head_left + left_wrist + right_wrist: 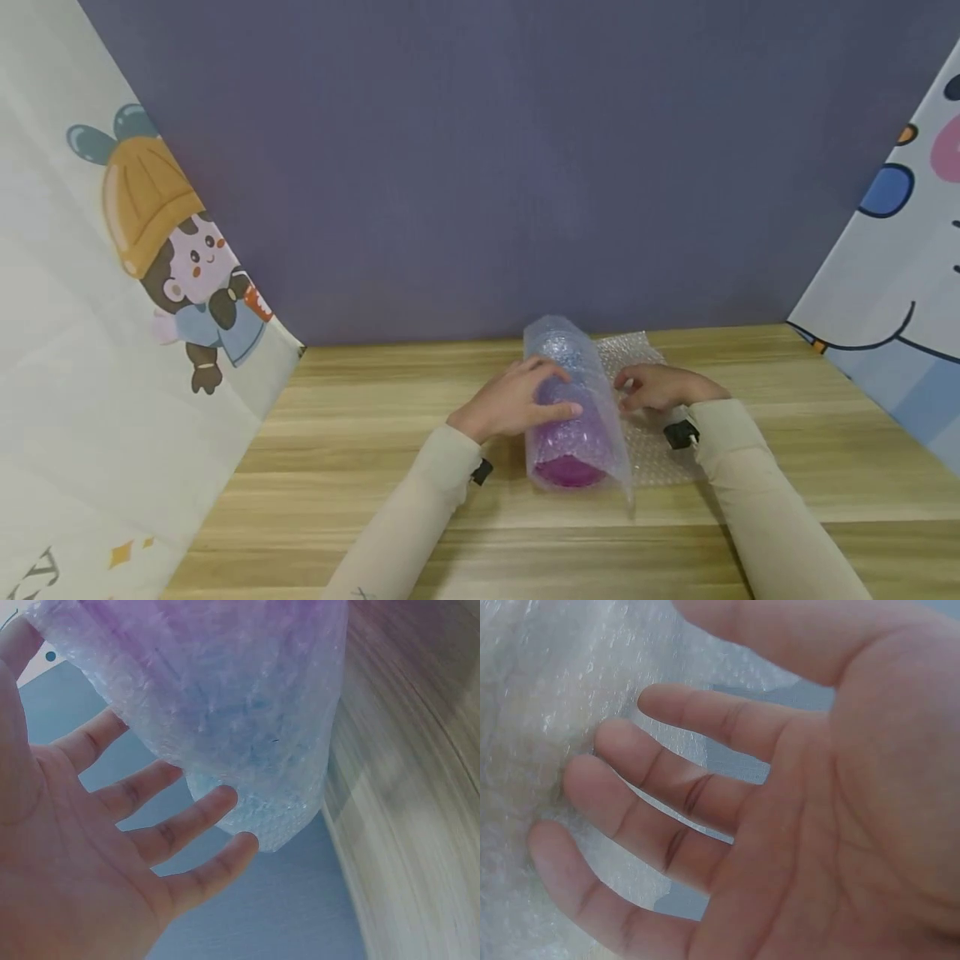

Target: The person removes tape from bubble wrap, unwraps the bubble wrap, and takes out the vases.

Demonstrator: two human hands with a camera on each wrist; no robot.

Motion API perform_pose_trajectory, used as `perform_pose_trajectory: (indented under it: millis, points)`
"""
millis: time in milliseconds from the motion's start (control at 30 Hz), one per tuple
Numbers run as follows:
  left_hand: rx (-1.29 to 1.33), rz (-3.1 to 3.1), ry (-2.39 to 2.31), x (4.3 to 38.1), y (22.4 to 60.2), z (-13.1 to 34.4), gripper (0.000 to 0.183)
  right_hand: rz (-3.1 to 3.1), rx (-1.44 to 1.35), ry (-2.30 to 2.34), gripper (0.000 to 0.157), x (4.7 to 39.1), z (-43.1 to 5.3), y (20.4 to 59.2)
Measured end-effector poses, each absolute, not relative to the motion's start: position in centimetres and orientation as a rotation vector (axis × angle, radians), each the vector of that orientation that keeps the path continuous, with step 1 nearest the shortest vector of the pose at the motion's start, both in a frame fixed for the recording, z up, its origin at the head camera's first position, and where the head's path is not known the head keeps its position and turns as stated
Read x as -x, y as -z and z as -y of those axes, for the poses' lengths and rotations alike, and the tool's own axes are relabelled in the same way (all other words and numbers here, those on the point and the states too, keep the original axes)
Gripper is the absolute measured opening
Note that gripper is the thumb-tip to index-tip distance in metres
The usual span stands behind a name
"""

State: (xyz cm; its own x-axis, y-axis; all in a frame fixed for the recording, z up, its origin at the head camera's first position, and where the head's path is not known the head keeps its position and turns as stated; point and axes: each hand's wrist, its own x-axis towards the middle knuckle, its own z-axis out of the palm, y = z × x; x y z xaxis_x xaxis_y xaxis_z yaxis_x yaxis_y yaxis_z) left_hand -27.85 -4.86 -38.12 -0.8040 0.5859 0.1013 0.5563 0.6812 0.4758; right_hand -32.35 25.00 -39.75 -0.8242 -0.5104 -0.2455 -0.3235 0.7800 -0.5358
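Behind, wall [480, 167], left hand [515, 397] spread against wrapped cylinder [573, 435], bubble wrap [654, 462], right hand [662, 388] relaxed

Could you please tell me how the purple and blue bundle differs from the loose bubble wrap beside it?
Colour: the bundle is purple and blue, while the loose bubble wrap is clear.
Shape: the bundle is rounded; the loose bubble wrap lies flatter.
Contact: the left hand rests on the bundle; the right hand is over the loose bubble wrap.
Both are on the wooden table.
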Motion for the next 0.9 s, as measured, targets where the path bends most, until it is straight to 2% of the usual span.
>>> perform_pose_trajectory:
  millis: [233,900]
  points:
    - [-0.938,-2.842,-0.752,27.84,37.83,5.02,0.074,-2.578,0.611,0.701,0.047,32.28,-24.89,39.64]
    - [-0.960,-2.839,-0.720,27.80,37.31,5.43,0.073,-2.579,0.625,0.723,0.042,32.18,-24.62,39.54]
